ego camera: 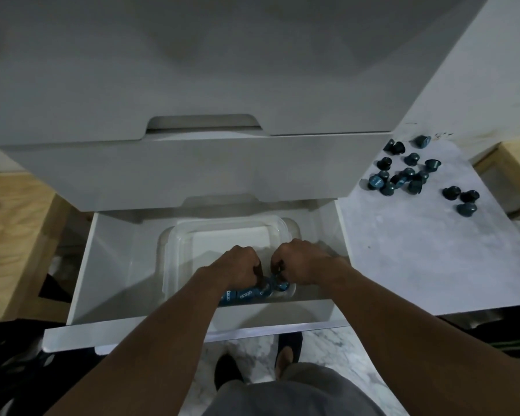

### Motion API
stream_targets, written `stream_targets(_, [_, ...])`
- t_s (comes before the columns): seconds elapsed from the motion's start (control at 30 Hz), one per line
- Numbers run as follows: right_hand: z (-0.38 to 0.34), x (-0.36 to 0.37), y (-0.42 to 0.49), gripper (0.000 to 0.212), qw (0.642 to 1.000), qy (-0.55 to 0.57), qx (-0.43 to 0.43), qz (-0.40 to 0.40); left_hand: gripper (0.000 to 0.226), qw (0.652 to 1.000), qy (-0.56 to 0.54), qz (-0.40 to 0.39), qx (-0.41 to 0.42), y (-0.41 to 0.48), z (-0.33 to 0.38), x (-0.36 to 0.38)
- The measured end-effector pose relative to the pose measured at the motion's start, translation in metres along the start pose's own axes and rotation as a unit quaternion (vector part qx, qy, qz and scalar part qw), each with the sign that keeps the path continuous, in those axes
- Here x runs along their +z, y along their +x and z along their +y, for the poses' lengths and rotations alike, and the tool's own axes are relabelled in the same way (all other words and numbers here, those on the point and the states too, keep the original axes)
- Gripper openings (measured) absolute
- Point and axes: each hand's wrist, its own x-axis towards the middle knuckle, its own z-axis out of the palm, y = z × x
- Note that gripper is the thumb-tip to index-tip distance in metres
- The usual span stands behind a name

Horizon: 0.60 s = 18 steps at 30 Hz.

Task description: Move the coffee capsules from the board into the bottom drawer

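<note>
The bottom drawer point(108, 265) of a white cabinet stands pulled open, with a clear plastic container point(174, 244) inside it. Both my hands reach down into that container. My left hand point(240, 265) and my right hand point(297, 262) sit side by side, fingers curled over dark blue coffee capsules point(246, 294) that lie along the container's near wall. What each hand grips is partly hidden by the fingers. Several more capsules point(403, 178) lie scattered on the pale marble board point(418, 250) to the right of the drawers.
Above the open drawer are two shut drawer fronts point(177, 172). Wooden furniture point(15, 223) stands at the left and a wooden frame point(511, 163) at the far right. My feet point(288, 352) stand on a marble floor below the drawer front.
</note>
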Motion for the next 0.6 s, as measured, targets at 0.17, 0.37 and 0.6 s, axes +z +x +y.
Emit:
stream_targets(0.17, [0.002, 0.003, 0.005, 0.022, 0.999, 0.017, -0.012, -0.035, 0.021, 1.0, 0.011, -0.014, -0.017, 0.0, 0.001, 0.0])
stream_targets(0.37, [0.007, 0.002, 0.012, 0.025, 0.998, 0.021, -0.034, -0.056, 0.021, 0.999, 0.003, -0.024, -0.034, 0.0, 0.004, -0.004])
stream_targets(0.6, [0.017, -0.008, 0.021, 0.031, 0.993, 0.102, -0.042, -0.03, 0.016, 0.994, -0.004, 0.081, -0.075, -0.001, 0.0, -0.016])
